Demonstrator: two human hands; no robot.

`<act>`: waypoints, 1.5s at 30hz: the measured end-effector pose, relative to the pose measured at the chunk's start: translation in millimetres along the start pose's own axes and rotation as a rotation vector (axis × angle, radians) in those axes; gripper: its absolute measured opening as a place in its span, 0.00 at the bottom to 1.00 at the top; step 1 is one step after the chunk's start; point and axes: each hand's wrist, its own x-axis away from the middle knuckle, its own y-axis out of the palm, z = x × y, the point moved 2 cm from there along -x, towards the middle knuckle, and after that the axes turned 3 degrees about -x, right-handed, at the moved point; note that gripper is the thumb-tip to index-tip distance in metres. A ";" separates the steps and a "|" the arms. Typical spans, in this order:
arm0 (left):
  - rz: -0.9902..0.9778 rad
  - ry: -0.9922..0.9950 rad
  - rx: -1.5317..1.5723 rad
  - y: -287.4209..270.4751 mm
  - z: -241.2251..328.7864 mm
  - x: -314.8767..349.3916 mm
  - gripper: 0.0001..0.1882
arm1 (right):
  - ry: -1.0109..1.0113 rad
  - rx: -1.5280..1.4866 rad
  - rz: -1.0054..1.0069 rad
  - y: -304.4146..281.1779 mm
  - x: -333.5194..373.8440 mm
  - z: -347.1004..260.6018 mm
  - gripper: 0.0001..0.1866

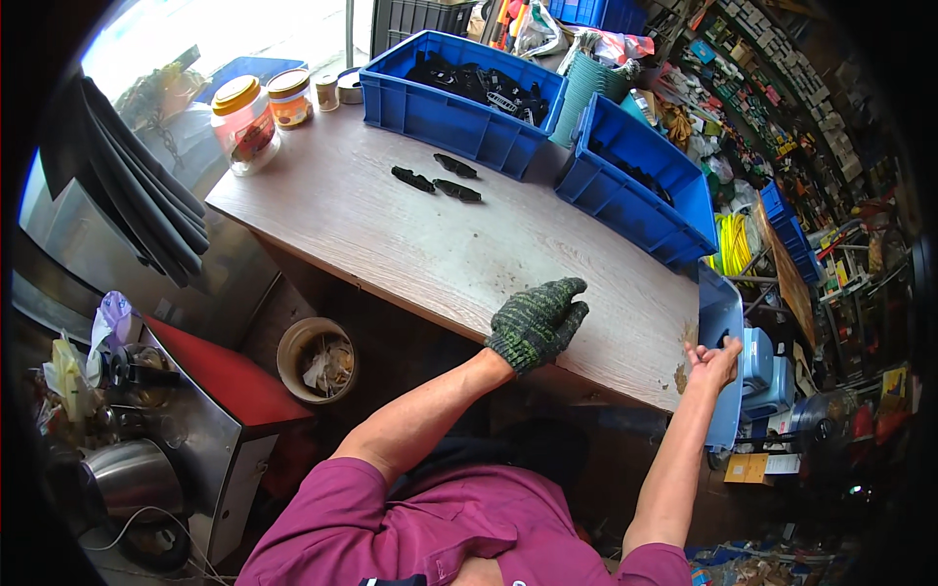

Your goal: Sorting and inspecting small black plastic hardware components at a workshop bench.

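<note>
Gloved left hand (pixel 537 322) flat, fingers together; bare right hand (pixel 713 363) outstretched, palm up.

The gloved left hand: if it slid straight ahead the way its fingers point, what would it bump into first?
Probably the nearer blue bin. The gloved left hand lies flat on the wooden table, fingers pointing up and right across bare tabletop toward that bin. Depth is hard to judge here.

Matt wood-grain tabletop (pixel 410 244) — glossy blue plastic bins (pixel 440 112) — knitted cloth glove (pixel 535 322).
</note>
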 end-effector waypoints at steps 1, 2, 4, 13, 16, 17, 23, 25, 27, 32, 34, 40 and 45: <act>-0.007 0.003 0.002 1.1 0.5 -0.5 0.17 | 0.000 -0.001 0.008 -3.9 -1.9 6.0 0.24; -0.001 0.002 0.004 2.5 -0.4 -1.3 0.17 | 0.052 0.019 -0.045 -5.6 0.3 13.9 0.25; 0.003 0.024 0.044 5.5 0.7 -3.2 0.18 | 0.152 0.051 -0.126 -12.6 0.1 26.9 0.25; -0.010 -0.058 0.085 4.8 -2.2 -7.9 0.17 | 0.187 -0.003 -0.233 0.5 49.8 47.4 0.10; 0.019 -0.073 0.132 1.5 -4.9 -5.8 0.18 | 0.151 -0.016 -0.270 -2.5 46.9 51.4 0.10; 0.037 -0.055 0.186 1.0 -6.1 -3.9 0.18 | 0.149 -0.026 -0.285 -4.3 46.6 52.4 0.10; 0.062 -0.021 0.248 -35.0 6.9 60.6 0.16 | 0.121 -0.046 -0.339 -22.3 27.2 54.3 0.11; 0.122 -0.032 0.162 -46.2 -11.8 101.6 0.16 | 0.137 -0.041 -0.359 -21.9 26.0 53.8 0.11; 0.146 -0.221 0.169 -73.3 -18.8 138.3 0.15 | 0.119 -0.014 -0.364 -20.3 22.6 55.8 0.12; 0.351 -0.380 -0.170 -176.2 -36.8 193.5 0.14 | 0.112 0.051 -0.318 -14.1 21.3 51.3 0.12; 0.304 -0.381 -0.705 -228.4 -30.6 204.5 0.14 | 0.108 0.071 -0.275 -9.6 21.8 50.6 0.13; 0.613 -0.538 -0.749 -331.1 -54.3 240.6 0.15 | 0.094 0.187 -0.225 -6.9 15.4 50.9 0.15; 0.624 -0.638 -0.667 -344.4 -72.4 256.0 0.15 | 0.048 0.266 -0.187 -4.8 14.2 49.9 0.18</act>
